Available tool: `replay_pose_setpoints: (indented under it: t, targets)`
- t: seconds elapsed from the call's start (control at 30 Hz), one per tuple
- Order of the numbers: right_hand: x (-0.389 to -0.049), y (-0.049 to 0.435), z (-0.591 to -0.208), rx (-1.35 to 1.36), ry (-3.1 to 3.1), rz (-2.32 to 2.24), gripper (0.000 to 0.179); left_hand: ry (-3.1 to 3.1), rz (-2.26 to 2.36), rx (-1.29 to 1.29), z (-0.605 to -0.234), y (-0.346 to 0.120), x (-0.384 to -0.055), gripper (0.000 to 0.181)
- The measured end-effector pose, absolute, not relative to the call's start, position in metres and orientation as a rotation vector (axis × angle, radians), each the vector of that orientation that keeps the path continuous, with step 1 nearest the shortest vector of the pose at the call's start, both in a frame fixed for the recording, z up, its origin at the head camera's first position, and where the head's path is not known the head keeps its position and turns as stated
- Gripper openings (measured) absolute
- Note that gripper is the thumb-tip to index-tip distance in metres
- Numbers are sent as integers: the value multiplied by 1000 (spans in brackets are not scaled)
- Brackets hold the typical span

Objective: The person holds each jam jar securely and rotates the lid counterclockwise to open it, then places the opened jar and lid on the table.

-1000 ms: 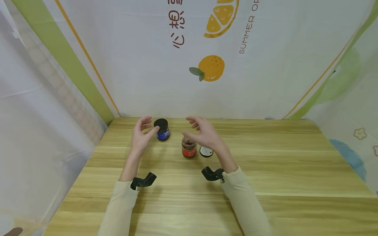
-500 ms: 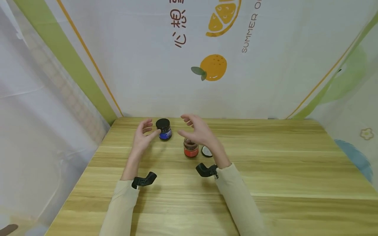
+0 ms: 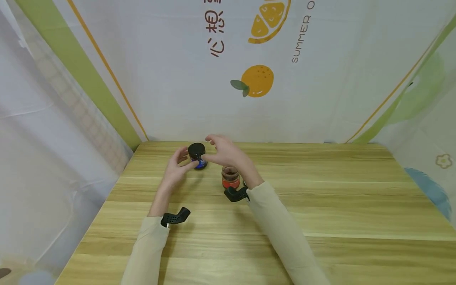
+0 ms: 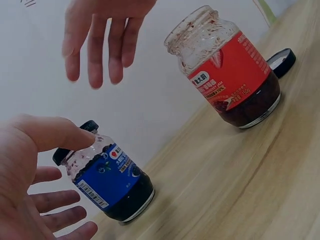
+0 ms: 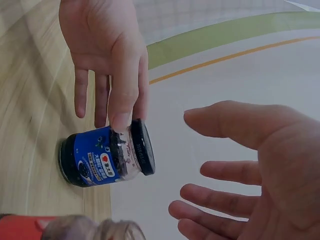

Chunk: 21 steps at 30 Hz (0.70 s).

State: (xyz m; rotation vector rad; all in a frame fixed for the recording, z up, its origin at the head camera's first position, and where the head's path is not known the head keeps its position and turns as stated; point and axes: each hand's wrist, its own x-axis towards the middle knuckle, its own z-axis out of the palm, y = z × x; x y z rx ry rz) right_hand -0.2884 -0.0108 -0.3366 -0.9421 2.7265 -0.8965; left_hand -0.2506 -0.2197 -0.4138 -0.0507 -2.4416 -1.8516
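Note:
A jam jar with a blue label and black lid (image 3: 196,149) stands upright near the table's back left. My left hand (image 3: 174,171) is at its left side, thumb and fingers spread around it; in the left wrist view the thumb overlaps the jar's neck just below the lid. From the right, my right hand (image 3: 227,152) hovers beside the lid with fingers spread, holding nothing. Below the right hand is an open jar with a red label (image 4: 235,75), dark jam in its bottom and smears inside the glass.
A loose black lid with a white inside (image 4: 282,62) lies on the table to the right of the red-label jar, mostly hidden by the right wrist in the head view. A printed white cloth (image 3: 171,99) hangs along the back edge of the wooden table (image 3: 338,190).
My right hand has moved left, past the red-label jar to the blue-label one. The left hand has shifted slightly right and closer around the blue-label jar. Both jars stay standing.

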Motion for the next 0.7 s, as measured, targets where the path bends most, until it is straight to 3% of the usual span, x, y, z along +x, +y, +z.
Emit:
replay_pose_setpoints:
  t: [0.3, 0.53, 0.7]
  targets:
    - [-295, -36, -335, -906, 2726, -680, 65, -2469, -1918, -146, -391, -210, -235, 70]
    - [-299, -51, -337, -858, 2722, -610, 58, -2459, -1914, -138, -412, -217, -245, 70]
    - [-300, -58, -339, -836, 2726, -560, 66, -2441, -1886, -92, -424, -223, -252, 69]
